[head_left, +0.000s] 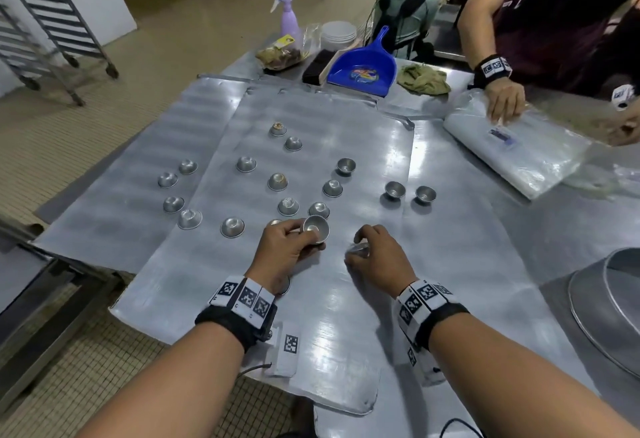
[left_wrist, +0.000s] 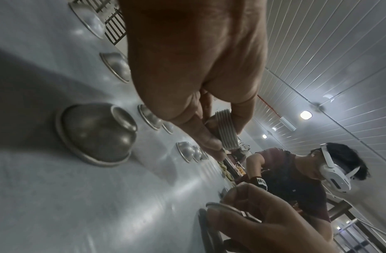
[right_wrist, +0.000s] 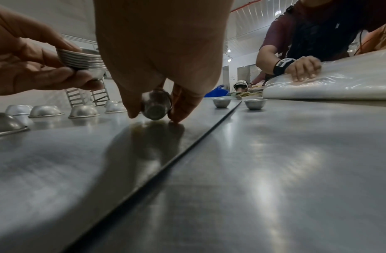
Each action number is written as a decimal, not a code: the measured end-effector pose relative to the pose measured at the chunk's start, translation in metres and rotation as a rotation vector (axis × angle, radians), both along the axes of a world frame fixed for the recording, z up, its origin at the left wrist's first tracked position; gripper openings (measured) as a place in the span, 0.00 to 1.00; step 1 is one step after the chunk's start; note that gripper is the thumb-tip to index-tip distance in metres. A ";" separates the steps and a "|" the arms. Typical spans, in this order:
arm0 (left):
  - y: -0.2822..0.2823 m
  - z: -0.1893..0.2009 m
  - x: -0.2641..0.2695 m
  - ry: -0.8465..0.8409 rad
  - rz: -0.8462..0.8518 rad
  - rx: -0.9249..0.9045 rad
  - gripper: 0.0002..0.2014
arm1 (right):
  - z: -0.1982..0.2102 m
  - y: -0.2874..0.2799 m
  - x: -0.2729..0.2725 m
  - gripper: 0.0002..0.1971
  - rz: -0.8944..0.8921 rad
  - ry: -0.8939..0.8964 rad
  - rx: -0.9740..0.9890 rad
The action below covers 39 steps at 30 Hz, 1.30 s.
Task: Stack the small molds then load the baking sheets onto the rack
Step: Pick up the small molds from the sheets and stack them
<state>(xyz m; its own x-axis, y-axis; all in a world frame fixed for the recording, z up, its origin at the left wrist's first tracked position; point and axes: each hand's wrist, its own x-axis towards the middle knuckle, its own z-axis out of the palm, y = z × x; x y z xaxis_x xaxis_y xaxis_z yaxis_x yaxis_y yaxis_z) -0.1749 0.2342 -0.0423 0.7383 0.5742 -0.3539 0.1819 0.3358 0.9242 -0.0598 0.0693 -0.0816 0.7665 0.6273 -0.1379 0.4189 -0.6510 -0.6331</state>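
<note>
My forearms and their marker-printed wristbands [head_left: 242,300] fill the near edge of the head view. Under my hands lie the baking sheets [head_left: 346,333], flat overlapping aluminium sheets spread over the steel table [head_left: 571,229]. Far off to my left, beyond the table, stands the wheeled tray rack [head_left: 45,18]. To the right of my right hand a large round metal pan [head_left: 595,313] sits at the table's edge, and farther out on that side another person's hand [head_left: 504,99] presses on a clear plastic packet [head_left: 519,153]. Straight ahead, well past my fingers, are a blue dustpan [head_left: 363,68], a crumpled olive cloth [head_left: 422,79] and a lilac spray bottle [head_left: 289,18].

My left hand [head_left: 284,247] grips a stack of small molds [head_left: 316,228], thumb and fingers curled round the nested rims, held just above the sheet with the open side up. My right hand [head_left: 375,254], just beside it, pinches a single small mold [right_wrist: 156,107] tipped on its side, fingertips [right_wrist: 176,118] touching the sheet. Ahead of and left of my left hand, loose molds [head_left: 277,181] lie mostly rim-down; ahead of my right hand two upright molds [head_left: 394,189] stand side by side.
</note>
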 end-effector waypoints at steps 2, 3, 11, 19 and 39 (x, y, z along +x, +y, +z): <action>-0.007 -0.001 0.003 -0.004 -0.017 -0.024 0.09 | 0.000 -0.009 0.001 0.12 -0.008 -0.005 -0.012; -0.009 -0.002 0.004 -0.005 -0.026 -0.036 0.10 | 0.001 -0.013 0.001 0.11 -0.013 -0.008 -0.021; -0.026 -0.006 0.009 -0.004 -0.054 -0.006 0.13 | 0.002 -0.032 0.003 0.15 -0.022 0.019 -0.025; -0.034 -0.013 0.015 -0.013 -0.065 -0.043 0.15 | 0.003 -0.046 0.009 0.32 0.037 0.006 -0.170; -0.047 -0.025 0.033 0.017 -0.035 -0.163 0.07 | 0.043 -0.040 0.013 0.31 -0.056 0.038 0.216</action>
